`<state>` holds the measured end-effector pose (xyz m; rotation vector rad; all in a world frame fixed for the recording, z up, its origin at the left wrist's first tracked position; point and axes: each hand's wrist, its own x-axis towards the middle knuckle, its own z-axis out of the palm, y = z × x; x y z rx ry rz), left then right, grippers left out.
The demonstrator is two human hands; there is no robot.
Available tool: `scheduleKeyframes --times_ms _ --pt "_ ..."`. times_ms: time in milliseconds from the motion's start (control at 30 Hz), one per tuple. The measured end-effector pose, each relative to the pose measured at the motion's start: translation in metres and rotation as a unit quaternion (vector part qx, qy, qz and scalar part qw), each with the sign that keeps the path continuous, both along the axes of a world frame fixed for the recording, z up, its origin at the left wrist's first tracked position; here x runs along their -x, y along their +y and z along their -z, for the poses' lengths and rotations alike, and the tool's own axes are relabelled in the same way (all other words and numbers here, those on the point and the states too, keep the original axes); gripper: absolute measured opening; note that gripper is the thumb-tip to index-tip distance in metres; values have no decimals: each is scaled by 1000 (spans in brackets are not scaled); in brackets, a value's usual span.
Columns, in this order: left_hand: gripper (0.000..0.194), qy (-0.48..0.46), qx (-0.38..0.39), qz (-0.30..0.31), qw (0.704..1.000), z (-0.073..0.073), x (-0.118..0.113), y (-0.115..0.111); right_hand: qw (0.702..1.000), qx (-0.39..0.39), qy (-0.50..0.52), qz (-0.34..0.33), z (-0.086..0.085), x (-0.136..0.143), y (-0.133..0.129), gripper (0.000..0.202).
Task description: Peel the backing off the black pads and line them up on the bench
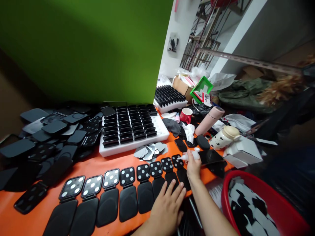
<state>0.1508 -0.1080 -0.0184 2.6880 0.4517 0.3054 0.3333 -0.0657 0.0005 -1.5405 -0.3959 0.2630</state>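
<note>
A row of opened black hinged cases (108, 206) lies across the orange table cover. Their upper panels bear light round dots, and the lower halves are plain black. My left hand (167, 206) rests flat with fingers spread over the lower halves near the row's right end. In my right hand (193, 168) is a small white squeeze bottle (196, 154), its thin nozzle pointing left over the dotted panel (177, 161) of the rightmost case. Whether the nozzle touches the panel, I cannot tell. Thin silvery plates (150, 151) lie in a heap behind the row.
A white foam tray (133, 147) holds rows of black cases. More cases pile up (54, 127) at left. A red mug (186, 115), pink tumbler (209, 120), cream bottle (225, 137) and white box (243, 151) stand right. A red basin (283, 203) sits at lower right.
</note>
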Motion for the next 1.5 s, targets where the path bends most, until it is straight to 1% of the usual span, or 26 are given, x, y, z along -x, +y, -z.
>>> scheduleKeyframes --times_ms 233,567,767,900,1067,1233,1500 --pt "60 -2 -1 -1 1000 7 -2 -1 1000 9 -8 11 5 -1 -2 33" --pt "59 2 0 6 1000 7 -2 1 999 28 -28 -8 13 -4 -3 40" --pt "59 -1 -4 -4 1000 3 -1 0 998 36 -41 -8 11 -3 -2 37" --pt "57 2 -1 -3 1000 0 0 0 998 40 -46 -15 13 -4 -3 38" --pt "56 8 -1 -3 1000 -1 0 0 997 45 -55 -22 15 -5 -4 39" --pt "56 11 -4 -9 1000 -2 -1 -1 996 49 -65 -21 12 -5 -4 39" --pt "56 18 -9 -6 1000 -4 0 0 996 55 -68 0 9 -5 -5 39"
